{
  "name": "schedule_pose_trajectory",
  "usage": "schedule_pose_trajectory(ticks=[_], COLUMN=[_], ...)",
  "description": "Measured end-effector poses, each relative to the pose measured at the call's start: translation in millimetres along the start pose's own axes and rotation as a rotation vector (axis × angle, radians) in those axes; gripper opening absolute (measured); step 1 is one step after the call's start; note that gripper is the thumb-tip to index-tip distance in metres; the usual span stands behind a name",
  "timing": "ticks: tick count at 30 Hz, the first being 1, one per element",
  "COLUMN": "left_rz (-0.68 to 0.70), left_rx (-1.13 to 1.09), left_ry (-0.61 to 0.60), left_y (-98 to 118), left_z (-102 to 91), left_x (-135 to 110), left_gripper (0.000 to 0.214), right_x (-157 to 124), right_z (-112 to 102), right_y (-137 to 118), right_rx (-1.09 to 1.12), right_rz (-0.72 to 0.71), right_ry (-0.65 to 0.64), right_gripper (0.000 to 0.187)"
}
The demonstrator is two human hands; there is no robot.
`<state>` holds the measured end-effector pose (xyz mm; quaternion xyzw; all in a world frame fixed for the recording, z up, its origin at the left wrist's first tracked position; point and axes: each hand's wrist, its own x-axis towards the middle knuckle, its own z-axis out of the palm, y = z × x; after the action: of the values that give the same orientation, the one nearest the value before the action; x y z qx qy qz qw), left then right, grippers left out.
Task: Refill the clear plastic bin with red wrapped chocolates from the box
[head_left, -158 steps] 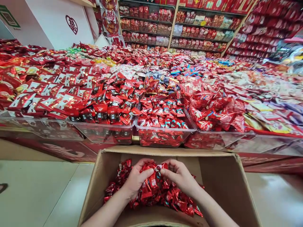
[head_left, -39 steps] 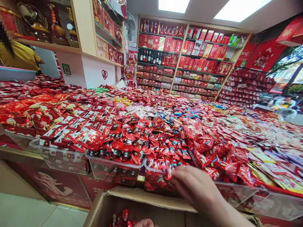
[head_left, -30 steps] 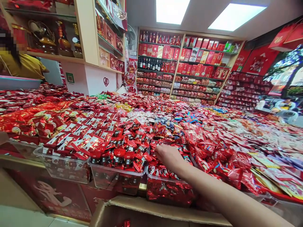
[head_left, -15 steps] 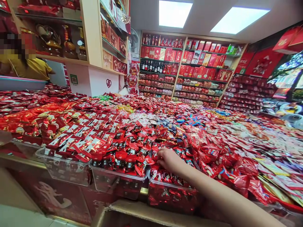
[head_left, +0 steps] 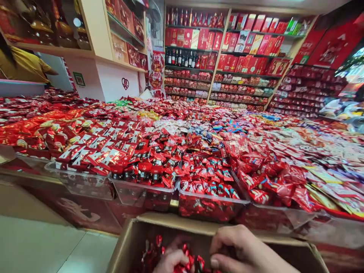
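- Red wrapped candies (head_left: 186, 249) are filling the curled grip of the left hand (head_left: 171, 261), low inside an open cardboard box (head_left: 184, 223).
- Close by, the right hand (head_left: 240, 246) is bending its fingers over the box; whether that grip is holding anything is not showing.
- More such candies are lying deeper in the box, so handling is, by appearances, remaining unfinished.
- Just beyond, a clear tray (head_left: 213, 198) on the worktop (head_left: 28, 175) is carrying similar candies, seemingly well stocked yet sitting lower than neighbouring heaps.
- To its left, black-and-red packets (head_left: 143, 174) are bearing white characters too blurred for reading.
- Below, a red front panel (head_left: 104, 210) is displaying a large pale mark, its meaning escaping the eye.
- Farther back, a heart-shaped sign (head_left: 125, 83) is showing what looks like a double-happiness character, and a green sign (head_left: 79, 79) is presenting a square code.
- On distant shelves, bottles (head_left: 182, 57) are wearing labels too small for reading.
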<state>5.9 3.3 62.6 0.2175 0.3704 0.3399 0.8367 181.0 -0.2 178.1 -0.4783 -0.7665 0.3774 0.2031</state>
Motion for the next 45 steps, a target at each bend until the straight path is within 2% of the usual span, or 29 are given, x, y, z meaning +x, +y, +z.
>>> schedule_pose_trajectory(ticks=[3,6,9,14,17,20,22,24,27,30,33,37,39,43,45], left_rz=[0.044,0.175,0.226,0.248,0.205,0.143,0.102,0.093,0.143,0.188,0.216,0.212,0.17,0.069,0.032], left_rx=[0.0,0.193,0.356,0.413,0.436,0.413,0.379,0.364,0.381,0.431,0.47,0.423,0.379,0.28,0.233], left_ry=[-0.008,-0.078,-0.099,-0.064,-0.022,-0.013,-0.035,-0.034,-0.008,-0.019,-0.037,0.011,0.043,0.028,0.017], left_y=[-8.3,-17.5,-23.4,-27.8,-27.9,-26.3,-25.7,-25.8,-26.0,-24.3,-22.7,-23.4,-23.7,-22.9,-21.7], left_z=[4.6,8.4,10.2,10.0,10.1,10.9,11.7,12.3,11.6,9.4,7.3,3.7,1.5,-0.2,1.5], left_x=[1.7,1.4,0.1,3.5,6.4,7.3,7.3,7.6,8.6,9.4,10.0,11.4,12.5,13.4,12.3], left_gripper=[0.039,0.048,0.055,0.056,0.047,0.029,0.025,0.027,0.03,0.036,0.04,0.029,0.023,0.022,0.022], right_x=[-18.6,-20.1,-17.4,-17.6,-19.7,-23.3,-25.9,-27.6,-27.8,-25.6,-22.8,-21.5,-22.5,-24.9,-25.0], right_z=[49.2,84.8,99.6,104.9,103.8,100.9,99.4,98.4,97.0,96.5,98.1,98.4,96.5,92.0,90.6], right_y=[39.5,69.2,80.6,87.0,91.3,92.1,89.6,85.4,80.1,80.5,85.0,85.9,83.1,79.9,81.0], right_rx=[0.148,0.412,0.643,0.863,0.736,0.336,0.074,-0.066,-0.055,0.106,0.299,0.312,0.242,0.039,-0.052], right_rz=[0.214,0.325,0.355,0.425,0.343,0.161,0.035,-0.064,-0.106,-0.014,0.107,0.148,0.089,-0.161,-0.263], right_ry=[0.077,0.088,0.089,0.112,0.275,0.443,0.459,0.416,0.394,0.435,0.391,0.38,0.376,0.306,0.285], right_gripper=[0.022,0.031,0.032,0.03,0.026,0.021,0.021,0.025,0.027,0.021,0.017,0.012,0.012,0.035,0.038])
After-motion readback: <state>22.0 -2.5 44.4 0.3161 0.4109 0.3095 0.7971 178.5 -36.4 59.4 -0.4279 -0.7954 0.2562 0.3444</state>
